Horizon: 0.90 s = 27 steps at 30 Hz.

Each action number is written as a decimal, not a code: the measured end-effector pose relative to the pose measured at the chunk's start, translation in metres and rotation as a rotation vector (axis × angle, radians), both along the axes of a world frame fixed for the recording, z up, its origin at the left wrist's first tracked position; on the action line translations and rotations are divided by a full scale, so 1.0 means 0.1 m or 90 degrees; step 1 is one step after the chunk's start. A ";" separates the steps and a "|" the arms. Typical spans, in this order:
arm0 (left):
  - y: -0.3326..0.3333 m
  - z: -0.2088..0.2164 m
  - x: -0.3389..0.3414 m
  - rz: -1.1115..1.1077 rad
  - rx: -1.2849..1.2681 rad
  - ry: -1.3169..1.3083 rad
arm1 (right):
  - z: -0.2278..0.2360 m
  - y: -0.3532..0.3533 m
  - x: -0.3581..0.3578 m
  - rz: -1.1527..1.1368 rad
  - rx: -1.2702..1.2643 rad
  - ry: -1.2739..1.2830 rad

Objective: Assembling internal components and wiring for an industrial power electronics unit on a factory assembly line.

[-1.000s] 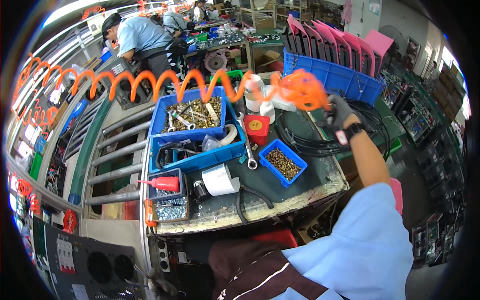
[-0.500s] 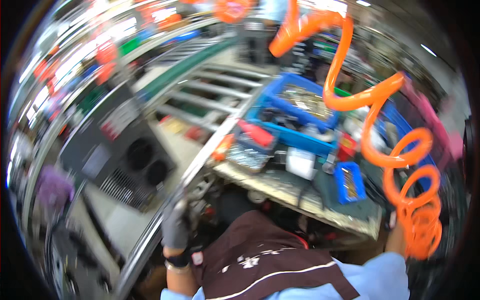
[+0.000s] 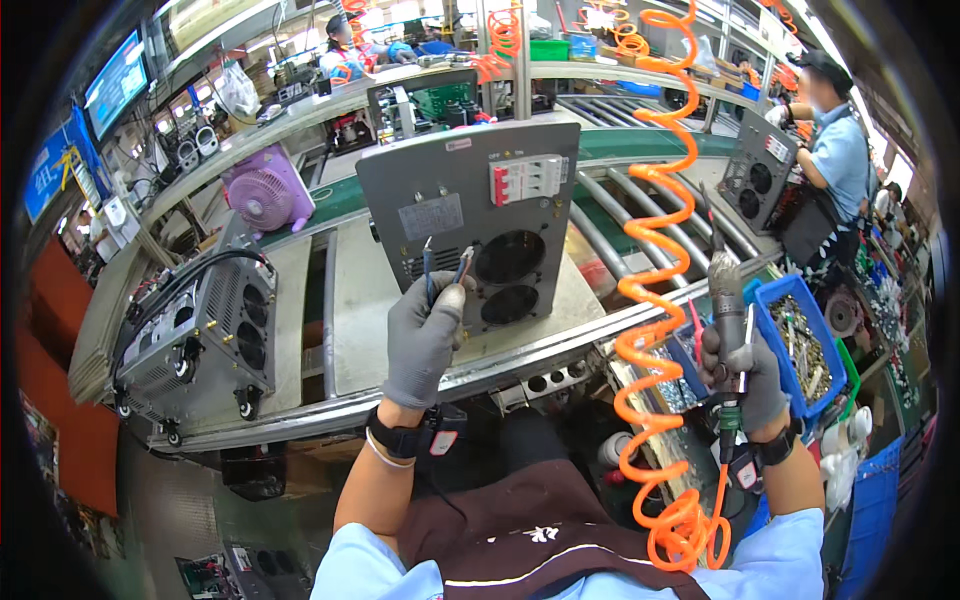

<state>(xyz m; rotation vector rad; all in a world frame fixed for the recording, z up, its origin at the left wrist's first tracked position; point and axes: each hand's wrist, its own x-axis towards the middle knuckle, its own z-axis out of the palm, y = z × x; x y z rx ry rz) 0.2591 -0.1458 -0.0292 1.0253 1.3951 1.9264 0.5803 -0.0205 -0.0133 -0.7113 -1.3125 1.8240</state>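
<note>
Before me a grey metal cabinet [image 3: 400, 180] stands upright, with two round black fans [image 3: 510, 257] and a row of white and red breaker switches [image 3: 527, 181]. My gloved left hand [image 3: 420, 345] is closed around two wires [image 3: 430, 275] whose bare or lugged ends stick up in front of the panel. I cannot tell whether they touch it. In my gloved right hand [image 3: 755, 375] is a pneumatic screwdriver [image 3: 727, 290], its bit pointing up and away. An orange hose runs from its lower end.
An orange coiled air hose [image 3: 655, 290] hangs between my right hand and the cabinet. Left on the roller line lies another grey unit [image 3: 195, 320] with casters, near a purple fan [image 3: 262, 200]. A blue bin [image 3: 800, 350] of metal parts sits at right. A co-worker [image 3: 840, 150] stands far right.
My view has swung left, so the cabinet is now in front of me. The left hand now shows holding wires; the right has come up into view with the screwdriver.
</note>
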 end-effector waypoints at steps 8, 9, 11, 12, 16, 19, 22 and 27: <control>0.50 -0.04 -0.07 -0.029 -0.025 -0.043 | -0.48 0.51 -0.26 0.163 0.128 -0.213; 0.52 -0.05 -0.07 -0.038 -0.015 -0.061 | -0.41 0.57 -0.35 0.241 0.171 -0.194; 0.59 -0.08 -0.07 -0.055 0.006 -0.113 | -0.26 0.58 -0.43 0.288 0.233 -0.219; 0.63 -0.10 -0.07 -0.081 0.028 -0.163 | -0.21 0.61 -0.45 0.300 0.269 -0.222; 0.85 -0.19 -0.10 -0.106 0.027 -0.301 | 0.04 0.72 -0.48 0.311 0.303 -0.277; 1.02 -0.26 -0.12 -0.309 0.163 -0.433 | 0.10 0.81 -0.46 0.308 0.248 -0.285; 1.14 -0.22 -0.03 -0.266 0.160 -0.456 | 0.11 0.91 -0.44 0.299 0.335 -0.332; 1.30 -0.03 0.22 -0.005 0.078 -0.429 | 0.02 1.01 -0.53 0.297 0.478 -0.323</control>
